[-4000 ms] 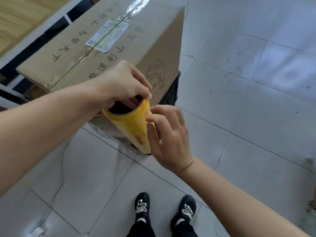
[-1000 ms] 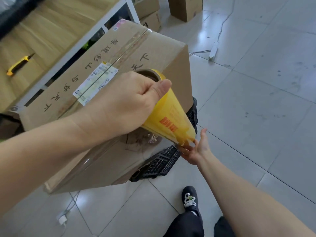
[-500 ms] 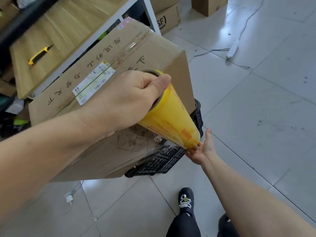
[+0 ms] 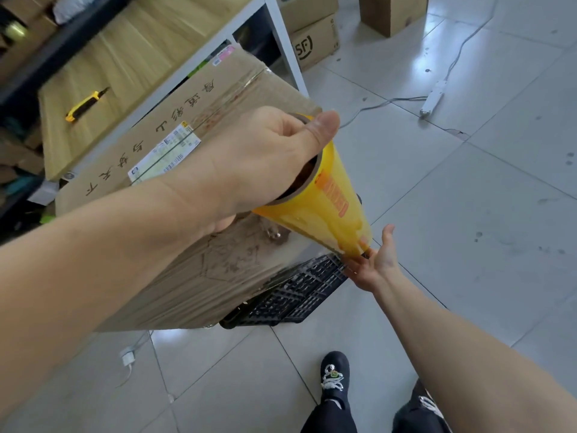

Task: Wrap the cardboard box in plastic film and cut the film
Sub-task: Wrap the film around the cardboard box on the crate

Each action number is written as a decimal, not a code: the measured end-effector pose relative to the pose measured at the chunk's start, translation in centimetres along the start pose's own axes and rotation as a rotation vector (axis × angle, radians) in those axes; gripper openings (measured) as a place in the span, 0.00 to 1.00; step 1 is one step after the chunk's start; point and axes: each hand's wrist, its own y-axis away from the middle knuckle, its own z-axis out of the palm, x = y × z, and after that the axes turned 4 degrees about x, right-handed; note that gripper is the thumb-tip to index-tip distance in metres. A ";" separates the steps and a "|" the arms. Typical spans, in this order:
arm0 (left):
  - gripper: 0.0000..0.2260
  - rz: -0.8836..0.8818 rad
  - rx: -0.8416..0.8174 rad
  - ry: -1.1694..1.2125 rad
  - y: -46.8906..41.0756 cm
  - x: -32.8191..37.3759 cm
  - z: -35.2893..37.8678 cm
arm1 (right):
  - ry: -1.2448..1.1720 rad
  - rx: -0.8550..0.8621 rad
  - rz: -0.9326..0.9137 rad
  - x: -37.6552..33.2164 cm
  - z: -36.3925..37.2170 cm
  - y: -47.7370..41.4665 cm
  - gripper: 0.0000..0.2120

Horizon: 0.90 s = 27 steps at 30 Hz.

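Observation:
A large cardboard box with a shipping label stands on a black plastic crate. Clear plastic film lies stretched over its near side. A yellow film roll hangs slanted at the box's near right corner. My left hand grips the roll's upper end, fingers inside the core and thumb over the rim. My right hand touches the roll's lower end with its fingers, thumb spread away; the fingertips are hidden by the roll.
A wooden table behind the box carries a yellow utility knife. Cardboard boxes stand on the tiled floor at the back, with a power strip and its cable to the right. My shoes are below.
Four seconds ago both hands picked at the roll in front of the box. Since then the roll has travelled round the near right corner, laying film over the box's side.

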 end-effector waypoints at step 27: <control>0.12 0.135 -0.242 -0.363 -6.0 6.2 1.2 | 0.005 -0.009 0.031 -8.7 0.3 -2.1 0.40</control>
